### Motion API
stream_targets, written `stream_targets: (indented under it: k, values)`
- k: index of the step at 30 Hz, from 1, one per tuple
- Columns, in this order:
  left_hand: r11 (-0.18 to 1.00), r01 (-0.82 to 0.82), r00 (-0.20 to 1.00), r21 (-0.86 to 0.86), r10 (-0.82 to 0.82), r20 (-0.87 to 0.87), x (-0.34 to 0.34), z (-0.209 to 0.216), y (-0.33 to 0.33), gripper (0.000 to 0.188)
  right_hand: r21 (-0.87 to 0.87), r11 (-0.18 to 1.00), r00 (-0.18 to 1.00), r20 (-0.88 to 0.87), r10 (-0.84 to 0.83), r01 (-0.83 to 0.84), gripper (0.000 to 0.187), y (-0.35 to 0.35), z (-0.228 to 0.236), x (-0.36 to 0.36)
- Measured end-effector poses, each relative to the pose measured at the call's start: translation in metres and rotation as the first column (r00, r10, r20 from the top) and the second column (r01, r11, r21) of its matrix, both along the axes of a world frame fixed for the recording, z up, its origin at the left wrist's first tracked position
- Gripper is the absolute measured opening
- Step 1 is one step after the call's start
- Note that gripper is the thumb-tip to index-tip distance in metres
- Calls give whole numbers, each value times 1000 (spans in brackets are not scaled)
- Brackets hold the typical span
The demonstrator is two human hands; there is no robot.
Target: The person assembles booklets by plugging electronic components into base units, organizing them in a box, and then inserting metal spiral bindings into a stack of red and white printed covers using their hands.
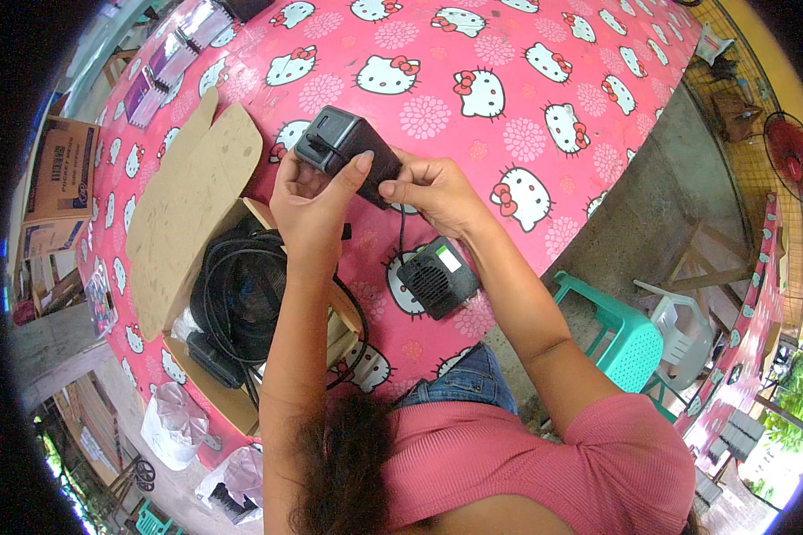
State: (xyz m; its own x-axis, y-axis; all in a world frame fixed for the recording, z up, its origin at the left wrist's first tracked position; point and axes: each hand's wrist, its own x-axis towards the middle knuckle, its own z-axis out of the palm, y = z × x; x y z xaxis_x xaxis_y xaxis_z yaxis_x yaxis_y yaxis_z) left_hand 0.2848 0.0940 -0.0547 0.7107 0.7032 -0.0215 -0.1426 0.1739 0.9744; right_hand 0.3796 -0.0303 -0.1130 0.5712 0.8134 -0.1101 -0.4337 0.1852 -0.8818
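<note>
The worktop (pixel 517 143), under a pink cat-face cover, fills most of the view from 9 round to 2 o'clock, and a green stool (pixel 633 348) stands beyond its edge between 3 and 4. The cardboard box (pixel 196 187) lies open toward 9 o'clock, its lid thrown back toward 10, which probably keeps the contents within reach. Inside it sits a tangle of black cable (pixel 232 272), with loops spilling over the near side (loosely enough to snag a forearm, I'd judge).

The left hand (pixel 317 196) and right hand (pixel 433 192) meet near 12 o'clock, around a black block-shaped speaker (pixel 352 143) raised off the worktop and tilted. The left thumb presses along its near side while the other fingers wrap behind and beneath, seemingly to bear the weight. The right thumb and fingers close in at its lower right edge; I cannot tell whether they pinch the housing or the cord.

A smaller-looking black unit with a round grille (pixel 433 278) rests at 5 o'clock from the speaker, likely set down because both hands are busy. A thin cord (pixel 401 230) runs between the two, which may explain why they lie so near.
</note>
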Motion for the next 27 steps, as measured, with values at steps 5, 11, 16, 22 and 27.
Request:
stream_targets:
  k: [5,11,16,22,27]
  values:
    - [1000,-9,1000,-1,9,9,0,1,0,41,16,1000,1000,14,9,-9,16,1,-2,1]
    - [999,-31,999,-12,32,20,-1,2,0,40,-39,999,998,54,6,-4,16,-1,3,-1]
    - [998,-69,997,-13,70,36,-1,0,-1,40,-125,991,977,202,67,-42,17,-7,7,1]
    - [996,-76,997,37,76,0,-1,0,-2,41,-141,987,993,75,86,-75,14,-8,3,5]
    - [996,-76,997,50,75,7,0,0,-2,42,-61,995,997,14,75,-74,10,-5,0,5]
